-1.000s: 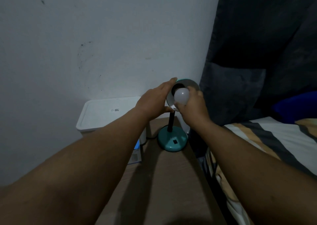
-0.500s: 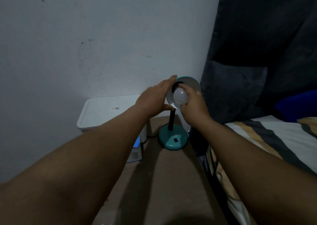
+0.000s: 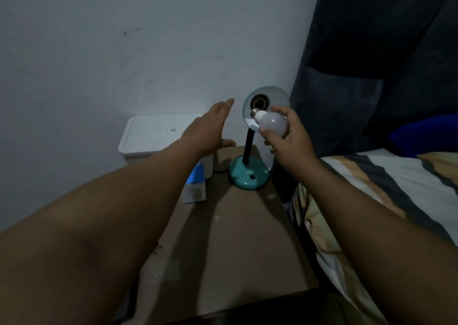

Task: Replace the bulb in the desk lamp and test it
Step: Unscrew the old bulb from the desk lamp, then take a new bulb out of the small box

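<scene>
The right hand grips the bulb outside the socket; left hand is spread, empty. Keep the bulb held firmly.

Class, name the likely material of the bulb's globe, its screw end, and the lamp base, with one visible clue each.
Bulb globe: frosted white, probably plastic; matte, opaque.
Screw end: metal; silvery, shiny.
Lamp base: glossy teal, painted metal or plastic; highlights on its dome, cannot tell which.

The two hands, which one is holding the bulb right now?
The right hand grips the white bulb beside the lamp shade; the left hand is open and empty.
</scene>
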